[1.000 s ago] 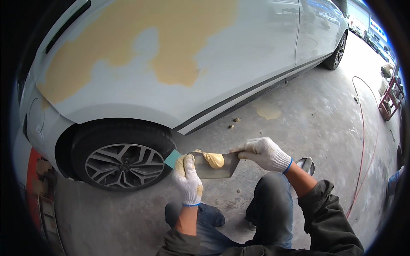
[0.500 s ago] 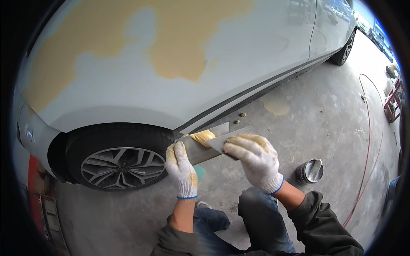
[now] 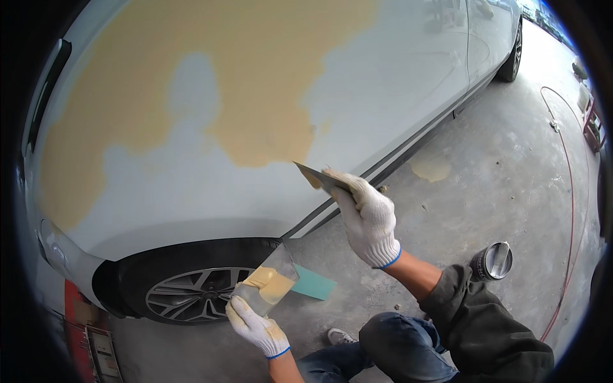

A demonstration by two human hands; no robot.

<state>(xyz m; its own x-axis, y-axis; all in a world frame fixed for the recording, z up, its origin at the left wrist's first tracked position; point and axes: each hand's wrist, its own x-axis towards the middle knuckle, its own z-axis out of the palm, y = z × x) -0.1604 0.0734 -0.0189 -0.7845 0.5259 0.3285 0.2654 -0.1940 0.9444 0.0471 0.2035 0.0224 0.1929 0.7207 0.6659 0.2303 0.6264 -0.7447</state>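
My right hand [image 3: 369,220], in a white knit glove, is closed on a thin metal putty spreader [image 3: 324,180]. Tan putty clings to the spreader's lower face, and its tip is at the lower edge of the putty patch [image 3: 262,137] on the white car panel [image 3: 357,121]; whether they touch I cannot tell. Lower and to the left, my gloved left hand [image 3: 255,329] grips a flat metal mixing plate [image 3: 281,260] by its near edge. A soft lump of tan putty [image 3: 268,283] lies on that plate, in front of the car's wheel [image 3: 204,293].
On the concrete floor, a teal sheet [image 3: 314,283] lies behind the plate. An open round can [image 3: 490,262] with something flat across its top stands to the right. Farther right runs a red hose [image 3: 570,210]. A red cabinet or cart [image 3: 80,313] is at the lower left.
My right hand has lifted away from the plate toward the car panel, with putty on the spreader. My left hand has lowered with the plate. The view has shifted.
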